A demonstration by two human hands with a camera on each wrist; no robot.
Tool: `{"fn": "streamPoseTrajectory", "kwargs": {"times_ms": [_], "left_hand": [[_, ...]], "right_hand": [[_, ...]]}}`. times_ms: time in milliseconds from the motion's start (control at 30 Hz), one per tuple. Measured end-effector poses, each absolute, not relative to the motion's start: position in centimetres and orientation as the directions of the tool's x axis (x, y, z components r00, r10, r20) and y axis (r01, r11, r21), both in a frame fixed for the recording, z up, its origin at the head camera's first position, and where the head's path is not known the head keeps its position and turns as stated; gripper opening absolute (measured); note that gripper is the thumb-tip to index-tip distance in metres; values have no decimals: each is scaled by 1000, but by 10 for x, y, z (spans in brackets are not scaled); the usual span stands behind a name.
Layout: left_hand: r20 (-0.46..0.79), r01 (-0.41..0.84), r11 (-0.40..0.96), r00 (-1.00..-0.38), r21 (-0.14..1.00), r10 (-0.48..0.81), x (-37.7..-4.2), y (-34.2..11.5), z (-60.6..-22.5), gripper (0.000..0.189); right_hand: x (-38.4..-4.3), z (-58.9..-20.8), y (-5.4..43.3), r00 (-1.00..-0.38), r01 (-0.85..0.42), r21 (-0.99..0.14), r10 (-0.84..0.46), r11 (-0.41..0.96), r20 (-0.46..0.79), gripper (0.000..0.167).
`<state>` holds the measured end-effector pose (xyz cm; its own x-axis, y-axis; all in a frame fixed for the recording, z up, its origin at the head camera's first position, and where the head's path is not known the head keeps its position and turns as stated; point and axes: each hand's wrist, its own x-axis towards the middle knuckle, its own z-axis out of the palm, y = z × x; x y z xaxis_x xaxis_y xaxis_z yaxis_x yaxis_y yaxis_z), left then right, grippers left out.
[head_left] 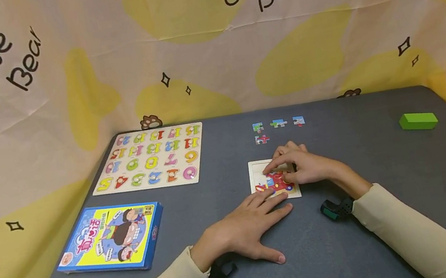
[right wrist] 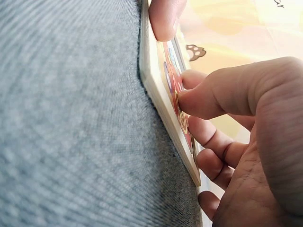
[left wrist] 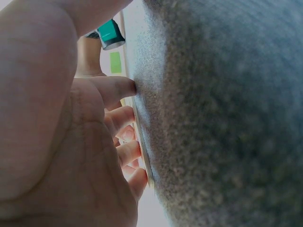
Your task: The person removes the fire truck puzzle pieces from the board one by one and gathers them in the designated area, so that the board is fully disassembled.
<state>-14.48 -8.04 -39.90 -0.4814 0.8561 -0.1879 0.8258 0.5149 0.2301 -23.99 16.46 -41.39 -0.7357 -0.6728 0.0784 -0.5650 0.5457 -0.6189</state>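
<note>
A small wooden puzzle tray (head_left: 257,168) lies at the middle of the table, with joined pieces of a red tractor picture (head_left: 276,181) in its lower part. My left hand (head_left: 248,225) is spread palm down, its fingertips on the tray's near edge. In the left wrist view its fingers (left wrist: 127,153) reach to that edge. My right hand (head_left: 304,164) is over the tray's right side, thumb and index finger bent down to the picture. In the right wrist view the thumb (right wrist: 203,101) touches the picture's surface; whether it pinches a piece is hidden.
Several loose jigsaw pieces (head_left: 278,123) lie beyond the tray. A number board (head_left: 151,160) and a blue-edged picture box (head_left: 111,239) are on the left. At the far right sits a green block (head_left: 418,121). A patterned cloth (head_left: 197,40) hangs behind the table.
</note>
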Motion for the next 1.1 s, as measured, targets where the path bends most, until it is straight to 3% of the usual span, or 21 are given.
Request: {"fn": "streamPoseTrajectory", "kwargs": {"times_ms": [833,1100], "left_hand": [[-169,836,508,-481,206,860,-144,-80,-400,97],[-161,839,503,-478,205,863,-144,-81,-401,98]], "right_hand": [[-242,-416,166,-708,-610,-613,-693,502,137,44],[-241,-415,165,-706,-615,-603,-695,508,136,34]]}}
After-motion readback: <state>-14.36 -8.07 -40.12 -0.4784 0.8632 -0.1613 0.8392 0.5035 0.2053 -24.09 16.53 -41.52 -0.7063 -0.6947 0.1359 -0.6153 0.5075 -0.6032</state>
